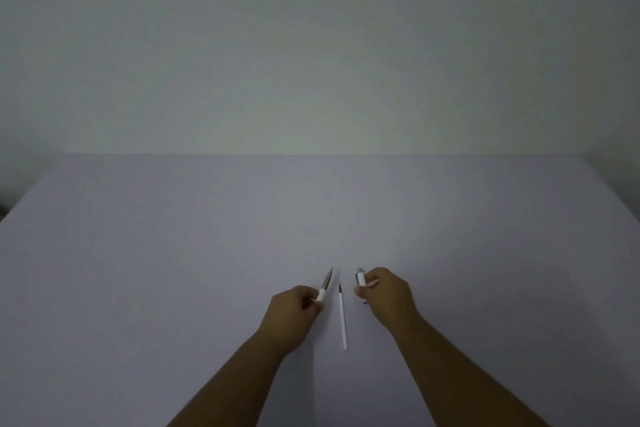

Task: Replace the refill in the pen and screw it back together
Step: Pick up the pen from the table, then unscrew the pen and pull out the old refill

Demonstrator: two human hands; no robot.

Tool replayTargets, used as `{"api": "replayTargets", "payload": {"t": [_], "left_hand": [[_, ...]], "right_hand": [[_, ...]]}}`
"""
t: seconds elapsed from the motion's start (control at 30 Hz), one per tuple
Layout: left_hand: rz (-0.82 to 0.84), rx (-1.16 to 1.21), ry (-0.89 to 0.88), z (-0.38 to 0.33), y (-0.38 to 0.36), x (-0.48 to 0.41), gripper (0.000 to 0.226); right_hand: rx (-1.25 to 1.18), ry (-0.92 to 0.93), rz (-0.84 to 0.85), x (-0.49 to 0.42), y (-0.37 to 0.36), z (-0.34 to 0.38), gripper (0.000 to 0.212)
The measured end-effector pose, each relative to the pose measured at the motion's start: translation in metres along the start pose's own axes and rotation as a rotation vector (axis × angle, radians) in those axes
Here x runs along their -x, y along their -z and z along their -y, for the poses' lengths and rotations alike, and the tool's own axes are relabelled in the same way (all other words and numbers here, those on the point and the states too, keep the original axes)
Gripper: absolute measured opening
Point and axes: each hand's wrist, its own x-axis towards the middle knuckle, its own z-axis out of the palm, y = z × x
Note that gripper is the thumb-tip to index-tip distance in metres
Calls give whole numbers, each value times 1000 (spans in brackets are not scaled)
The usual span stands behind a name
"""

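Head view: refill lying on table between hands, long axis pointing away; left hand gripping tip section, right hand gripping barrel; both about equally near.
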Motion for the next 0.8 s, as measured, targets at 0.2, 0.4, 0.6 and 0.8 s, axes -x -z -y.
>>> {"api": "replayTargets", "payload": {"t": [0.2,0.4,0.6,0.8], "left_hand": [[-29,41,32,-1,1,-1,26],[-31,67,37,-1,-1,4,23],[-65,7,-40,-6,1,12,21],[-96,-76,-148,-18,-1,20,24]], "right_hand": [[112,64,-21,7,-9,-6,16],[131,58,-14,6,-10,-14,19],[-43,101,-76,20,-1,1,34],[-470,16,180,35,-1,30,30]]}}
